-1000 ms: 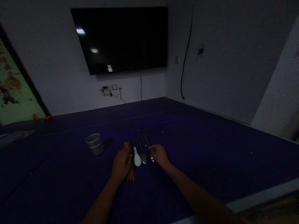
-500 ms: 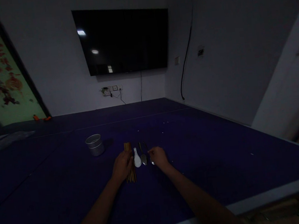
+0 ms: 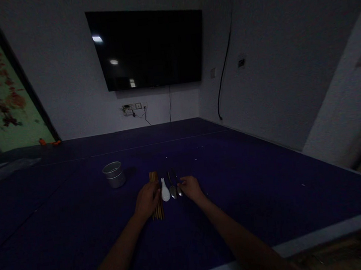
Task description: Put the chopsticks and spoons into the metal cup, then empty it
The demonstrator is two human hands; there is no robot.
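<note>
My left hand (image 3: 147,199) lies over a bundle of wooden chopsticks (image 3: 157,212), its fingers stretched across them; several chopsticks stick out at both ends. Just right of it is a white soup spoon (image 3: 165,193), bowl toward me. Beside that lies a metal spoon (image 3: 172,191), handle pointing away. My right hand (image 3: 190,186) has its fingers closed at a second metal spoon (image 3: 180,191), whose bowl shows partly below the fingertips. This spoon lies close to the first one, and my fingers hide part of it.
A grey metal cup-like container (image 3: 114,175) stands upright to the left on the dark blue surface (image 3: 252,179). Small white bits are scattered beyond the spoons. A clear plastic sheet (image 3: 6,169) lies far left. The surface's pale edge (image 3: 323,232) runs along the front right.
The second metal spoon has moved left, closer to the first metal spoon, with my right hand at it. My left hand stays on the chopsticks.
</note>
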